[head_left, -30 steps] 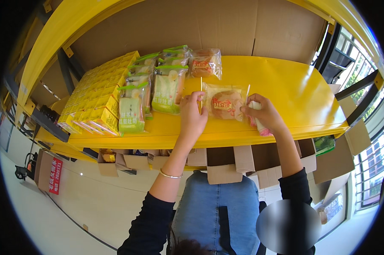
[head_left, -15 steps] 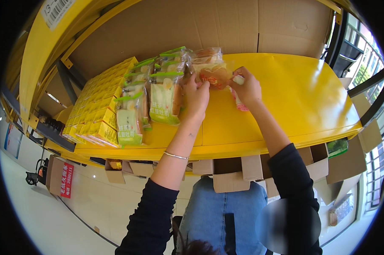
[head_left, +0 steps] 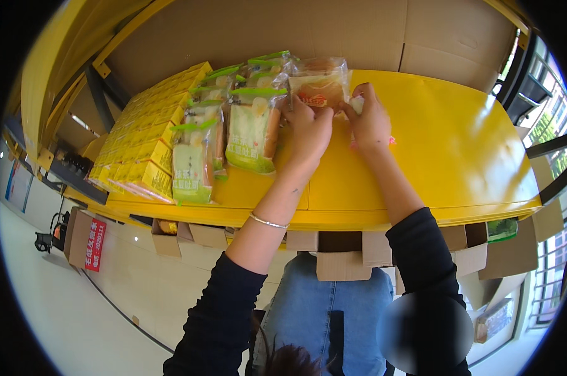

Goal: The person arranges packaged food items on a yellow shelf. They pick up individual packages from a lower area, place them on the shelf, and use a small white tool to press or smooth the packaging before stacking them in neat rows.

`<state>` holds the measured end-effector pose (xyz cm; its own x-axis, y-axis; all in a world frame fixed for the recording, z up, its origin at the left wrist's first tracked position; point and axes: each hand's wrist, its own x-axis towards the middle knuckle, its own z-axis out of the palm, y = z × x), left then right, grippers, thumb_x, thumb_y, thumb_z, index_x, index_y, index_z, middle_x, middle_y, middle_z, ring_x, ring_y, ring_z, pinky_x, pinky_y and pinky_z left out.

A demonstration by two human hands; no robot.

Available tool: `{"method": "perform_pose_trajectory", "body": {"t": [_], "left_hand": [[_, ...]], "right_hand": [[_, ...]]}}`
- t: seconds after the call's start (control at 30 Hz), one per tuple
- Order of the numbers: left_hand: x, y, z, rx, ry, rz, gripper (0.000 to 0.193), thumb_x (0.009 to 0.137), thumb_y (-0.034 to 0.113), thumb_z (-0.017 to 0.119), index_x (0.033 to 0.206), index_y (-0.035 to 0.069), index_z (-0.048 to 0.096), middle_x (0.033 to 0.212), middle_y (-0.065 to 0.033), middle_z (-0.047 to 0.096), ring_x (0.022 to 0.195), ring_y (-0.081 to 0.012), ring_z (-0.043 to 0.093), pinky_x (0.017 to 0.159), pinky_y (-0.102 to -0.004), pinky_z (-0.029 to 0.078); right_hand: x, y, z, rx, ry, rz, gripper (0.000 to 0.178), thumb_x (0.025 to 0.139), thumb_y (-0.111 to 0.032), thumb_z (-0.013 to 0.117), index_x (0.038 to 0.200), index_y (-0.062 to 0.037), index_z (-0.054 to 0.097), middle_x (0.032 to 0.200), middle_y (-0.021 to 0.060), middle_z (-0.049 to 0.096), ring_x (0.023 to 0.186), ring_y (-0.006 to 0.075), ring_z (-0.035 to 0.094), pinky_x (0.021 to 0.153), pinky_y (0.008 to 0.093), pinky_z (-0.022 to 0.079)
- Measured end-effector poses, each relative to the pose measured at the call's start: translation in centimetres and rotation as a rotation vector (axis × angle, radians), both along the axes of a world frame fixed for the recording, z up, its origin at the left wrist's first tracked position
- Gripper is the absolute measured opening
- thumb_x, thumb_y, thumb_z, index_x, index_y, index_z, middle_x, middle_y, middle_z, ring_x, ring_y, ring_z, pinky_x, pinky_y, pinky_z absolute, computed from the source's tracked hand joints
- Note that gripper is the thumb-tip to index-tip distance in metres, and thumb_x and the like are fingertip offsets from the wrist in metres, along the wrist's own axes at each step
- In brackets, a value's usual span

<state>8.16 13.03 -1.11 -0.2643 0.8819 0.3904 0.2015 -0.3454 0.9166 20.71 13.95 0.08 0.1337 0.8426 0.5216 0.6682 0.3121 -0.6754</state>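
Right now both my hands are on a clear bag of bread (head_left: 319,88) that sits at the far edge of the yellow shelf (head_left: 459,156), at about twelve o'clock from me, touching the brown cardboard wall (head_left: 296,31) behind it. My left hand (head_left: 308,131) has its fingers closed on the bag's near left edge; my right hand (head_left: 370,122) pinches the near right corner, and it seems to hold a small pale scrap as well, though I cannot tell what that is. A bit of pink (head_left: 390,141) shows under my right palm.

I judge the bag light and soft: thin crinkly film around a puffy roll that would flatten under any squeeze. The film is slick, so the sealed side seams and corners are the places to take hold, with fingertips only and no pressure on the bread itself.

To my ten o'clock stand rows of green-topped sandwich packs (head_left: 253,125), the nearest one just beside the bag, and farther left, at nine o'clock, a block of yellow boxes (head_left: 148,147). Open cardboard cartons (head_left: 340,263) hang under the shelf's front edge at six o'clock.

Compared with a second ago, the bag has travelled away from me: it was then out on the middle of the shelf, held between my hands, and half a second ago it was already partway back. Now it is tucked against the wall beside the sandwich packs, and my arms reach farther forward.
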Motion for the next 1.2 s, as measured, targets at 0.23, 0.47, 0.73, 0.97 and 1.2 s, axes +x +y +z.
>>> {"method": "perform_pose_trajectory", "body": {"t": [0.23, 0.47, 0.73, 0.97, 1.2], "left_hand": [[1.7, -2.8, 0.7, 0.119, 0.164, 0.072, 0.080, 0.077, 0.030, 0.063, 0.131, -0.015, 0.027, 0.127, -0.0354, 0.042, 0.125, -0.0462, 0.034, 0.107, -0.0522, 0.019], [3.6, -7.8, -0.1, 0.080, 0.185, 0.154, 0.076, 0.076, 0.016, 0.059, 0.136, -0.014, 0.022, 0.143, -0.0394, 0.007, 0.131, -0.0540, 0.022, 0.109, -0.0456, 0.026], [-2.8, -22.4, -2.9, 0.365, -0.294, 0.050, 0.032, 0.081, -0.011, 0.045, 0.108, -0.001, 0.058, 0.099, -0.0110, 0.061, 0.095, -0.0162, 0.059, 0.083, -0.0280, 0.048], [-7.4, -24.7, -14.9, -0.021, -0.614, 0.422, 0.022, 0.087, -0.002, 0.046, 0.106, -0.002, 0.058, 0.094, -0.0114, 0.064, 0.085, -0.0159, 0.062, 0.076, -0.0261, 0.049], [-9.7, -17.9, -18.3, -0.083, -0.585, 0.513, 0.042, 0.085, 0.011, 0.050, 0.124, -0.004, 0.047, 0.114, -0.0240, 0.057, 0.100, -0.0306, 0.059, 0.087, -0.0354, 0.046]], "right_hand": [[3.1, 1.0, -2.2, 0.232, 0.007, -0.022, 0.023, 0.080, -0.023, 0.070, 0.094, -0.0119, 0.056, 0.094, 0.0163, 0.059, 0.086, 0.0353, 0.058, 0.073, 0.0427, 0.046], [5.7, -5.5, -2.3, 0.176, -0.240, 0.117, 0.045, 0.082, -0.018, 0.063, 0.121, -0.0032, 0.047, 0.117, 0.0229, 0.048, 0.108, 0.0387, 0.048, 0.091, 0.0422, 0.041], [4.7, -18.5, -3.1, 0.346, -0.301, 0.121, 0.041, 0.080, 0.006, 0.050, 0.120, -0.0024, 0.052, 0.115, 0.0196, 0.056, 0.102, 0.0355, 0.055, 0.091, 0.0380, 0.044], [-5.9, -24.5, -9.2, 0.120, -0.546, 0.834, 0.056, 0.071, 0.015, 0.049, 0.124, -0.0017, 0.051, 0.123, 0.0189, 0.053, 0.116, 0.0356, 0.051, 0.097, 0.0410, 0.042], [-13.2, -14.0, -17.3, -0.224, -0.113, 0.612, 0.043, 0.087, 0.000, 0.053, 0.129, 0.0036, 0.043, 0.124, 0.0178, 0.051, 0.114, 0.0283, 0.051, 0.100, 0.0382, 0.038]]}}
